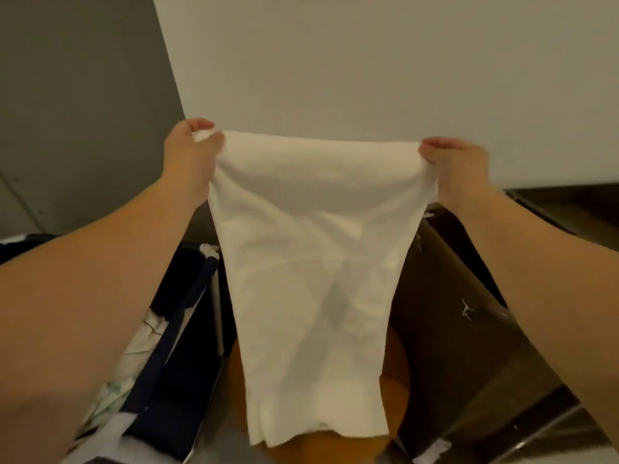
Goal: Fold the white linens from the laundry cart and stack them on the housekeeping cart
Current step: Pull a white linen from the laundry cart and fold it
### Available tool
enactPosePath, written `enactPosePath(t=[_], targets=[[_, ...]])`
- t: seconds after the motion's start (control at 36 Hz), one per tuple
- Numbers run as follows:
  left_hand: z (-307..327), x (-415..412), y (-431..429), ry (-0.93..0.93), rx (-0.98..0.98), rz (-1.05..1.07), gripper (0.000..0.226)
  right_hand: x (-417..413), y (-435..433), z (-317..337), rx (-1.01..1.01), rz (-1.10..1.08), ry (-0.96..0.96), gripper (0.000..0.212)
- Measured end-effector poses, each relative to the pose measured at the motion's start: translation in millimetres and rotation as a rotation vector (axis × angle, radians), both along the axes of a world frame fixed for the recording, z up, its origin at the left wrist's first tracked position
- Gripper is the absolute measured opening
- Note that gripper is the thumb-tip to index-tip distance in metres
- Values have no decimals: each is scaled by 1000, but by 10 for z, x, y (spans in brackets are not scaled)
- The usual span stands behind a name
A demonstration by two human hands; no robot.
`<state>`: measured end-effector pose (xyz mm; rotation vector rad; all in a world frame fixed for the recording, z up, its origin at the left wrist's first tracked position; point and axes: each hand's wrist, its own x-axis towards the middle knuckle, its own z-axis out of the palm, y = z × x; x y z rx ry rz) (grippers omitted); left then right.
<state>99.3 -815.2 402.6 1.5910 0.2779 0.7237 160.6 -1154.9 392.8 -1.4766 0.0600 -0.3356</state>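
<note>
Holding up a white linen (308, 262) by its two top corners, stretched flat between the fingers and hanging straight down below them, clear of any surface. Pinching one corner with the left hand (187, 159), fingers (201, 123) curled tight over a bunched bit of cloth. Gripping the other with the right hand (459, 169), fingers (438, 142) folded over the hem. Looks like the opening of a fold, with nothing doubled over yet and only faint lines across the cloth. To do it well: hold the top edge taut and level, bring the two corners together, matching side hem to side hem, then use the hanging weight to pull the fold straight before halving again. Watch the lower edge far below the fingers, slightly uneven and liable to fold in crooked. Below and outward of the left fingers, a dark blue laundry cart (187, 296) with pale cloth (134, 363) in it. Below and outward of the right fingers, a dark brown housekeeping cart (445, 289), probably the place for the stack. Directly beneath the hanging hem, a round wooden surface (395, 396); behind the fingers, a plain pale wall (368, 61).
</note>
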Motion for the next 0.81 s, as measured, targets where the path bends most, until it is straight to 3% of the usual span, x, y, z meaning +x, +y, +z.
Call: enactPosePath(t=[0.11, 0.19, 0.28, 0.44, 0.56, 0.69, 0.81], targets=[[454, -272, -14, -61, -1, -48, 25, -330, 45, 457, 120, 17, -103, 16], [578, -439, 51, -42, 8, -90, 22, -516, 61, 597, 113, -2, -115, 16], [716, -549, 164, -57, -61, -143, 20, -690, 97, 720, 241, 19, -103, 18], [819, -624, 356, 27, -44, -214, 29, -808, 244, 864, 179, 218, 204, 43], [714, -611, 464, 72, -40, -230, 34, -918, 311, 811, 111, 337, 394, 12], [678, -573, 514, 100, -62, -235, 33, -898, 425, 629, -66, 348, 531, 19], [698, -559, 594, 91, -97, -193, 22, -736, 442, 494, 24, 238, 498, 17]])
